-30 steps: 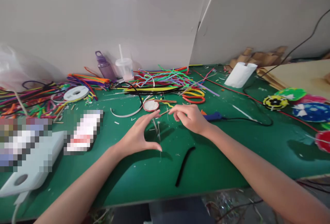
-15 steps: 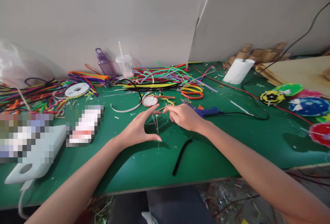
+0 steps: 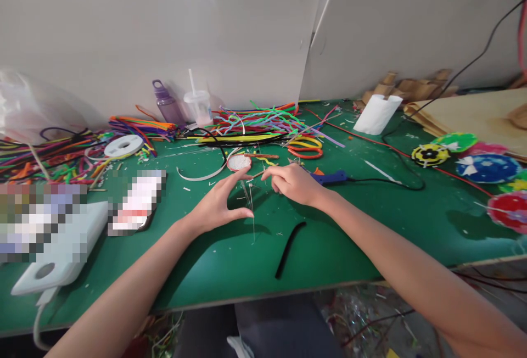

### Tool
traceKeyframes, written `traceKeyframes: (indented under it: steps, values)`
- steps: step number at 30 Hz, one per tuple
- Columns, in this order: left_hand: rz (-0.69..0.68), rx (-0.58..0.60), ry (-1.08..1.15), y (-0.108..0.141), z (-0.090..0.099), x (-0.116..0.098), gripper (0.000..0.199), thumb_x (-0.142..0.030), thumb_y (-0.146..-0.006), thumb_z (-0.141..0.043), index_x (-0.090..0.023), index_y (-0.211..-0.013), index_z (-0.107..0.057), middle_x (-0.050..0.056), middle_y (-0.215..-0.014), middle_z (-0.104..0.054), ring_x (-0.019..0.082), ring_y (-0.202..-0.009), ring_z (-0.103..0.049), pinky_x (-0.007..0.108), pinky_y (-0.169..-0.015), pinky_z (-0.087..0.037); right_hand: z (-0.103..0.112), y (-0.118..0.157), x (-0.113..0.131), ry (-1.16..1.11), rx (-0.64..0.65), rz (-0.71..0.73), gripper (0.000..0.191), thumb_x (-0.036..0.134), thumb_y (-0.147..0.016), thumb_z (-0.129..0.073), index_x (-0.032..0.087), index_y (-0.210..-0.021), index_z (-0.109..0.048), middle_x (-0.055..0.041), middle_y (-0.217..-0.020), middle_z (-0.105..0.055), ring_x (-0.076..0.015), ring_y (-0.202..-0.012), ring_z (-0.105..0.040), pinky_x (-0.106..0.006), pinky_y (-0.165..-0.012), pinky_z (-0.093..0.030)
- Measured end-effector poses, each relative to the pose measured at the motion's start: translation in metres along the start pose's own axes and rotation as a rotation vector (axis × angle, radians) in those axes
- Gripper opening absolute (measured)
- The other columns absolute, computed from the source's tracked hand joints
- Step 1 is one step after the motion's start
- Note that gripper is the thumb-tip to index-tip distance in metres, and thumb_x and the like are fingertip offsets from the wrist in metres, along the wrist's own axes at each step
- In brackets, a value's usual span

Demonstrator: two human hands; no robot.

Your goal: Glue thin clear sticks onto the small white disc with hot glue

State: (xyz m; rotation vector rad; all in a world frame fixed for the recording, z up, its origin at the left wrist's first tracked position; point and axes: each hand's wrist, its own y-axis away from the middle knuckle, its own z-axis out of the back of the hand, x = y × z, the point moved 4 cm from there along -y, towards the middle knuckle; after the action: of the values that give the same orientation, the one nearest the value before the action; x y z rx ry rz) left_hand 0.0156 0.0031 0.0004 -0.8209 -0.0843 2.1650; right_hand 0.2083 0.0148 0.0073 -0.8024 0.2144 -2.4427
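1. Hands meet just in front of the small round dish (image 3: 239, 162), the landmark for everything below. The left hand (image 3: 220, 207) is spread in a wide C, forefinger reaching toward the dish and thumb pointing right, closed on nothing; thin clear filaments (image 3: 249, 200) hang between finger and thumb.
2. The right hand (image 3: 293, 183) sits right of the dish, fingers curled in and pinching the end of a thin brown stick (image 3: 259, 173) that points toward the left forefinger.
3. Judged from this, the fine work goes best with the pinch kept near the stick's tip and both wrists resting on the green table (image 3: 354, 237), so the filaments stay taut and untangled.
4. Containers: the dish holds a white fill (beads or grains, too small to tell). Behind the dish stand a purple bottle (image 3: 166, 105) and a lidded cup (image 3: 198, 106) with a straw; their contents are not visible.
5. A black pipe cleaner (image 3: 289, 248) lies nearer the table edge, right of the dish, untouched; a blue glue gun (image 3: 332, 177) lies beside the right wrist.
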Motion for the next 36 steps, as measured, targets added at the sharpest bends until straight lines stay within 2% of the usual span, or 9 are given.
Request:
traceKeyframes:
  steps: [3, 5, 10, 14, 19, 36]
  values:
    - [-0.035, -0.034, 0.061, 0.001, 0.002, 0.005, 0.07, -0.061, -0.087, -0.035, -0.026, -0.146, -0.022, 0.012, -0.136, -0.05, 0.028, -0.128, -0.042, 0.046, -0.107, -0.031, -0.002, 0.001, 0.001, 0.104, -0.026, 0.033, 0.034, 0.013, -0.083, -0.037, 0.017, -0.096, -0.069, -0.0019, -0.066, -0.067, -0.0124, -0.057, -0.056, -0.024, -0.059, -0.035]
    - [-0.038, -0.091, 0.108, 0.001, 0.004, 0.009, 0.067, -0.06, -0.09, -0.025, -0.024, -0.146, -0.022, 0.013, -0.134, -0.051, 0.027, -0.125, -0.046, 0.045, -0.105, -0.033, -0.003, 0.002, 0.001, 0.194, -0.056, 0.08, 0.033, 0.014, -0.084, -0.038, 0.017, -0.096, -0.069, -0.0036, -0.074, -0.07, -0.0138, -0.06, -0.058, -0.025, -0.059, -0.035]
    - [0.015, -0.162, 0.086, 0.0, 0.008, 0.015, 0.066, -0.059, -0.09, -0.027, -0.022, -0.145, -0.026, 0.012, -0.127, -0.057, 0.026, -0.118, -0.052, 0.043, -0.101, -0.037, -0.005, 0.002, 0.0, 0.288, -0.099, 0.167, 0.033, 0.015, -0.084, -0.037, 0.017, -0.097, -0.068, -0.0048, -0.081, -0.072, -0.015, -0.064, -0.061, -0.026, -0.059, -0.035]
    - [0.064, -0.197, 0.029, 0.0, 0.011, 0.013, 0.059, -0.053, -0.093, -0.026, -0.021, -0.142, -0.031, 0.009, -0.114, -0.064, 0.023, -0.108, -0.057, 0.04, -0.096, -0.041, -0.005, 0.002, 0.003, 0.293, -0.099, 0.193, 0.034, 0.014, -0.084, -0.036, 0.016, -0.095, -0.068, -0.0053, -0.079, -0.072, -0.0145, -0.063, -0.061, -0.027, -0.059, -0.035]
    - [0.127, -0.174, -0.036, -0.001, 0.012, 0.01, 0.052, -0.045, -0.095, -0.028, -0.022, -0.14, -0.034, 0.006, -0.107, -0.067, 0.021, -0.099, -0.06, 0.039, -0.092, -0.043, -0.005, 0.003, 0.005, 0.288, -0.077, 0.191, 0.034, 0.016, -0.085, -0.035, 0.015, -0.095, -0.068, -0.0058, -0.077, -0.071, -0.0142, -0.061, -0.059, -0.027, -0.058, -0.034]
    - [0.152, -0.115, -0.053, -0.002, 0.01, 0.008, 0.049, -0.043, -0.095, -0.027, -0.018, -0.136, -0.039, 0.005, -0.102, -0.068, 0.02, -0.1, -0.061, 0.035, -0.094, -0.042, -0.006, 0.001, 0.006, 0.278, -0.039, 0.173, 0.035, 0.018, -0.085, -0.035, 0.016, -0.097, -0.067, -0.0065, -0.081, -0.072, -0.0152, -0.062, -0.058, -0.028, -0.059, -0.034]
